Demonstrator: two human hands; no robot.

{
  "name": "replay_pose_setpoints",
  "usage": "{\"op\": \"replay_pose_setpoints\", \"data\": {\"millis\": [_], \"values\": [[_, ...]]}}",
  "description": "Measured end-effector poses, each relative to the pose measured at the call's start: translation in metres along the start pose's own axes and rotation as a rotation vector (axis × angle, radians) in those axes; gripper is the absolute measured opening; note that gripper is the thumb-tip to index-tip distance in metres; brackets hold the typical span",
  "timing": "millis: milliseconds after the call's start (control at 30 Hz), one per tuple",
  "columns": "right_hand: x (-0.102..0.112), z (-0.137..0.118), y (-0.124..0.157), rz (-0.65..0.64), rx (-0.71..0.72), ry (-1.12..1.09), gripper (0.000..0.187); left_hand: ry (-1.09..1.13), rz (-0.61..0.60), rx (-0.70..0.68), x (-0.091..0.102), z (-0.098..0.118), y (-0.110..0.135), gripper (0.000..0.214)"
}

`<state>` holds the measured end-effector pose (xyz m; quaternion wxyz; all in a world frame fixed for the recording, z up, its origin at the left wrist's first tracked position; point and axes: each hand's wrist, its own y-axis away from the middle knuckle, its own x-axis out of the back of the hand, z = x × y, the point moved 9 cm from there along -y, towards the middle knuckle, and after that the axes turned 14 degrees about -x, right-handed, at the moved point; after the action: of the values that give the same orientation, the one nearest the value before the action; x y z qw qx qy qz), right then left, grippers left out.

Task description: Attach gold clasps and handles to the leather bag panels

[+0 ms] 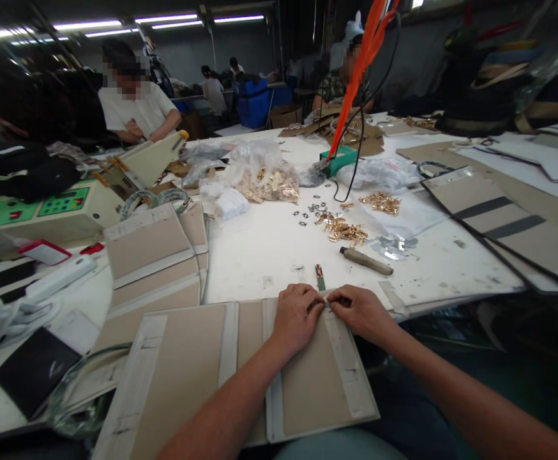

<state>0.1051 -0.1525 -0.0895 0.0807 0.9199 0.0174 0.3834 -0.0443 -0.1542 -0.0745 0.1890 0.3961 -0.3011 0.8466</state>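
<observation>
A beige board panel (312, 377) with pale taped seams lies open across the near table edge and over my lap. My left hand (298, 319) rests on its upper part, fingers bent and closed at the top edge. Facing it, my right hand (359, 311) pinches at the same spot. Between the fingertips is a small piece too hidden to name. A short green strap (320, 278) with a metal fitting sticks out past the edge just beyond my hands. A tool with a wrapped handle (368, 260) lies on the table beyond my right hand.
Gold metal clasps (343, 229) and small silver plates (396, 247) lie loose in piles. Bags of gold parts (269, 182) stand behind. More panels (149, 249) are stacked left, beside a beige machine (63, 211). An orange cord (355, 76) hangs down. Other people sit across the table.
</observation>
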Motion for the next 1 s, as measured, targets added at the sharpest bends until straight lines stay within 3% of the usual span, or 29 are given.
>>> {"op": "replay_pose_setpoints", "data": {"millis": [233,400,533,1000], "values": [[0.003,0.003,0.001,0.013,-0.014,-0.107,0.021,-0.021,-0.01,0.014,-0.001,0.0,0.0,0.007],[0.009,0.0,0.017,0.176,0.103,0.048,0.015,0.013,-0.014,0.036,-0.002,-0.003,-0.001,0.004],[0.007,-0.002,0.022,0.198,0.137,0.075,0.013,0.025,-0.023,0.037,-0.003,-0.003,-0.002,0.005],[0.001,0.014,0.005,0.15,-0.119,0.06,0.015,-0.066,0.02,-0.041,-0.005,0.003,0.0,0.013]]}}
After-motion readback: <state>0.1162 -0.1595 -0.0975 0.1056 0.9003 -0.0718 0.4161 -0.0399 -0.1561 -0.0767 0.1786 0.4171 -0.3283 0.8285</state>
